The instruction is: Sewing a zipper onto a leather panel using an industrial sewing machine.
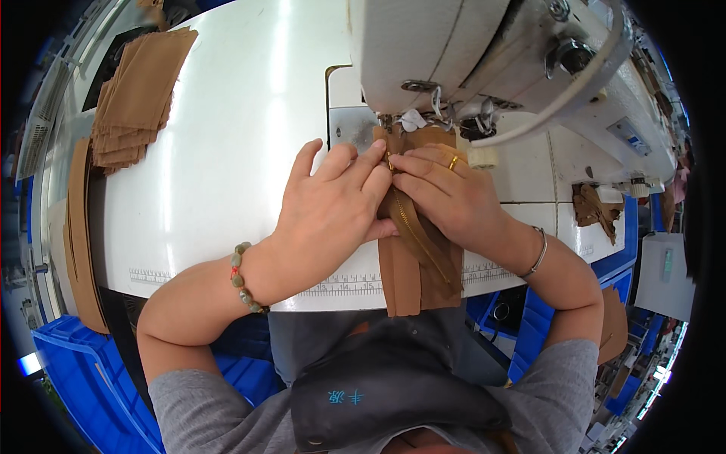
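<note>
The left hand (333,208) lies flat with fingers spread on the brown fabric strip (412,272); the right hand (446,193) pinches its zipper (416,231) near the needle of the sewing machine (484,53). The strip looks light, soft and limp — best held flat by the edges. It lies under both hands, hanging over the edge of the white table (227,151).
</note>
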